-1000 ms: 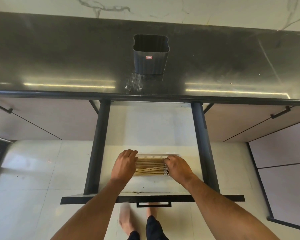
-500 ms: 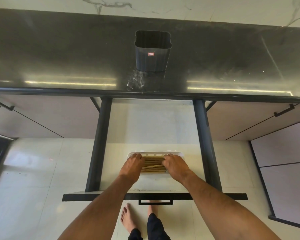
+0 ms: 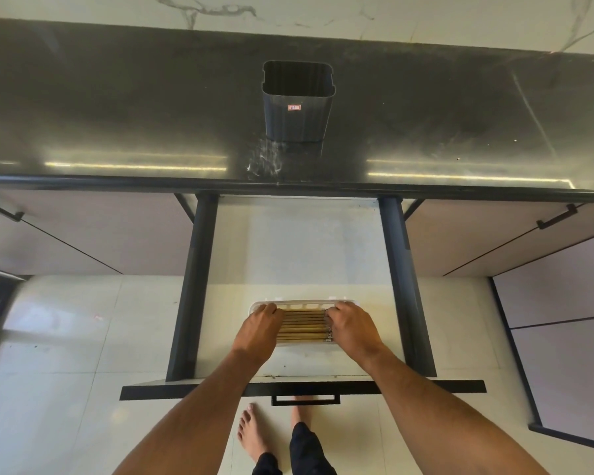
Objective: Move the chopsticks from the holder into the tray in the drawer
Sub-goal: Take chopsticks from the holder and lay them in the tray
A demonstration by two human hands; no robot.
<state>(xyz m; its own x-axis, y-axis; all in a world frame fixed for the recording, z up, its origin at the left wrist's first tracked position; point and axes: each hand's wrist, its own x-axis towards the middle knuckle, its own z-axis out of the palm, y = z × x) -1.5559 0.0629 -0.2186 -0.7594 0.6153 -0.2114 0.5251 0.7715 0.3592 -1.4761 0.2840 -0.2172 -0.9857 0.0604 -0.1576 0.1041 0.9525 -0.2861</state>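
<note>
The chopsticks lie side by side in the white tray, which sits in the open drawer toward its near end. The left hand rests palm-down on their left ends, the right hand on their right ends; fingers curl downward, though whether they grip cannot be told. The dark holder stands on the far countertop.
</note>
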